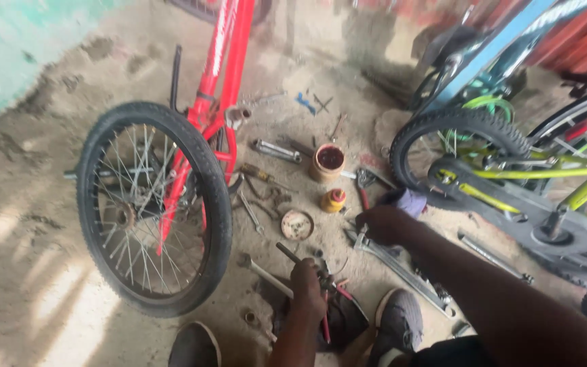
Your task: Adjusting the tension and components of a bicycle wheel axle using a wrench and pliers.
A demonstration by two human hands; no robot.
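Two hands low over dirt floor (28, 272). Left hand (309, 285) fingers wrapped round dark rod tool (292, 255), near red-handled pliers (331, 302). Right hand (383, 224) fingers curled on long metal bar (402, 270); exact grip unclear. Advice: steady bar, keep tool clear of wheel (154, 207).

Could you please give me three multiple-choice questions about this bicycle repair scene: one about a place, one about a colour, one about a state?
1. Where is the small orange bottle?
A. On the ground among the tools
B. On the wheel
C. In the left hand

2. What colour is the bicycle frame above the big spoked wheel?
A. Blue
B. Red
C. Black

3. What is the left hand doing?
A. Lying open and flat
B. Gripping a dark rod-like tool
C. Touching the wheel

Answers: 1 A, it stands on the dirt floor below the brown cup. 2 B, the tubes are bright red. 3 B, the fingers are closed around the tool.
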